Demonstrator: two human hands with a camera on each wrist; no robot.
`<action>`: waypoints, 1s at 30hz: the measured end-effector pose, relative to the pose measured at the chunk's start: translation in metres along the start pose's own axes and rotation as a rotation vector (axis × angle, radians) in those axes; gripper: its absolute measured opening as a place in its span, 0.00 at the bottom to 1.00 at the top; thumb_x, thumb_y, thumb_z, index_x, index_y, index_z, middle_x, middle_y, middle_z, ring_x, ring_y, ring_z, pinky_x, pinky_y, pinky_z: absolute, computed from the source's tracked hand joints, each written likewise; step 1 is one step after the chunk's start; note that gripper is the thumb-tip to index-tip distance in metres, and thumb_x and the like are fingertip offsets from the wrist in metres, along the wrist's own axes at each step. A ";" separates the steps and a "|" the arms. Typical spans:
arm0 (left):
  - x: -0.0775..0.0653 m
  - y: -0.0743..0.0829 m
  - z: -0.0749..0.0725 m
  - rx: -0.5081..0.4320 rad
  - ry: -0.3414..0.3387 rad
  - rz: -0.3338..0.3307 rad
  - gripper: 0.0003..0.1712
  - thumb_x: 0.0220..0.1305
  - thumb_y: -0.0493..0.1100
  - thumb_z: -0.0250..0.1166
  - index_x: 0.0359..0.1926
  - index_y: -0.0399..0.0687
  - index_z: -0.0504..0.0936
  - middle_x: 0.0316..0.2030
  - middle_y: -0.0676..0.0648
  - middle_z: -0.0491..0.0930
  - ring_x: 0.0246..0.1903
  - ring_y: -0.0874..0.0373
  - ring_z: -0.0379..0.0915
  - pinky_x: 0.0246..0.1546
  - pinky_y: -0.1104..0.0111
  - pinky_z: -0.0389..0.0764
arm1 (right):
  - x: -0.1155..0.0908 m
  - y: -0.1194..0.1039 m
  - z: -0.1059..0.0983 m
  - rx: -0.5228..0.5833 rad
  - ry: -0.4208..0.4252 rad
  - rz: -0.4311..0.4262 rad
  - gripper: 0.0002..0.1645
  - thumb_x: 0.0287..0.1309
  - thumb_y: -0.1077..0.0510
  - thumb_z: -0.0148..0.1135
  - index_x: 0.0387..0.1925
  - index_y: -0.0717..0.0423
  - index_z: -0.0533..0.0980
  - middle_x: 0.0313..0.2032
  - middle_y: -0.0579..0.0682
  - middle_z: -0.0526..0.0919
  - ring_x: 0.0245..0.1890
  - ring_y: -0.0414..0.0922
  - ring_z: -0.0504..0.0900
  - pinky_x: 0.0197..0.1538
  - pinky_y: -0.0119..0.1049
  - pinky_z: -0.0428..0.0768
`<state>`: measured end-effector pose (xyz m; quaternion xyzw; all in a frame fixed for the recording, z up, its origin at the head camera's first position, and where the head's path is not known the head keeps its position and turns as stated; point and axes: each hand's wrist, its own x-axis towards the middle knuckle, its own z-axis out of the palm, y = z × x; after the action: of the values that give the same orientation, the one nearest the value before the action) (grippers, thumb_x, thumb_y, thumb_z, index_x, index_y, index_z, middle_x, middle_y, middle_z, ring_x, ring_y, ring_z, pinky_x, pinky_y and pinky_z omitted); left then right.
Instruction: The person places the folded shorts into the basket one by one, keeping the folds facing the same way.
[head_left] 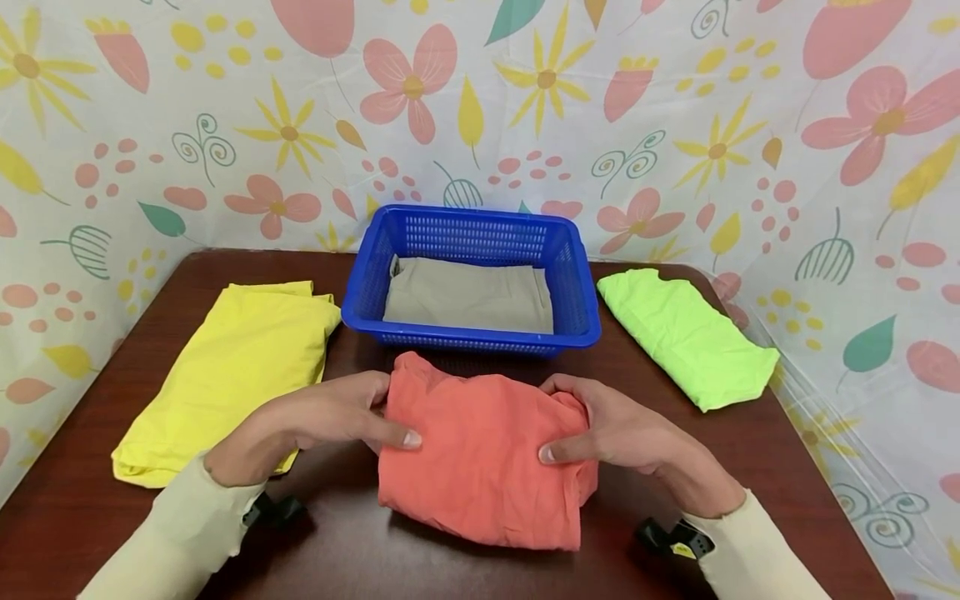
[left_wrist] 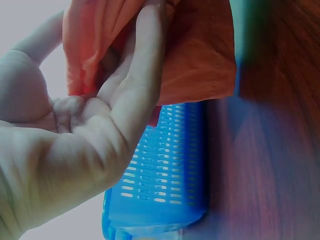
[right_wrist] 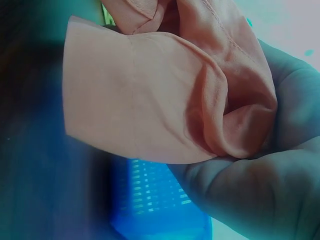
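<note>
A coral-red folded cloth (head_left: 480,458), apparently a garment, is held between both hands in front of the basket. My left hand (head_left: 337,412) grips its left side, thumb on the near face and fingers behind. On the opposite side my right hand (head_left: 622,425) holds it the same way. The left wrist view shows the left fingers reaching behind the coral cloth (left_wrist: 200,55). In the right wrist view, folded layers of the cloth (right_wrist: 135,95) bunch against the right hand (right_wrist: 250,185). The fingertips behind the cloth are mostly hidden.
A blue plastic basket (head_left: 472,337) with slotted walls stands at the table's back and contains a folded grey cloth (head_left: 468,296). Yellow folded cloth (head_left: 232,367) lies at left, lime-green folded cloth (head_left: 686,333) at right, both on the dark brown table (head_left: 337,542). A floral sheet (head_left: 465,100) hangs behind.
</note>
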<state>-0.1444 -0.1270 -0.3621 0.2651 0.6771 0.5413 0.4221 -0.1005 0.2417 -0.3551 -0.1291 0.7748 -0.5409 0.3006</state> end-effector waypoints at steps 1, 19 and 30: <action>-0.001 0.001 0.000 0.013 0.005 0.005 0.21 0.69 0.40 0.74 0.60 0.40 0.83 0.50 0.41 0.88 0.51 0.51 0.85 0.55 0.62 0.84 | 0.000 -0.001 -0.001 -0.004 0.001 -0.002 0.34 0.55 0.58 0.82 0.59 0.59 0.73 0.48 0.59 0.85 0.45 0.57 0.86 0.47 0.44 0.88; -0.011 0.020 -0.002 0.054 0.062 0.042 0.27 0.69 0.41 0.74 0.65 0.41 0.78 0.54 0.43 0.87 0.56 0.46 0.82 0.59 0.61 0.82 | -0.005 -0.018 -0.008 -0.010 0.017 -0.089 0.33 0.58 0.60 0.80 0.60 0.58 0.72 0.49 0.61 0.84 0.47 0.59 0.86 0.48 0.47 0.89; -0.012 0.031 -0.005 0.029 0.048 0.090 0.28 0.70 0.40 0.72 0.67 0.41 0.76 0.55 0.40 0.86 0.56 0.45 0.82 0.59 0.60 0.83 | -0.006 -0.029 -0.015 -0.018 0.053 -0.133 0.33 0.59 0.61 0.78 0.60 0.58 0.71 0.50 0.62 0.83 0.47 0.60 0.86 0.48 0.49 0.89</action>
<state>-0.1455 -0.1303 -0.3287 0.2882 0.6825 0.5559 0.3770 -0.1082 0.2453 -0.3234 -0.1686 0.7770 -0.5560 0.2421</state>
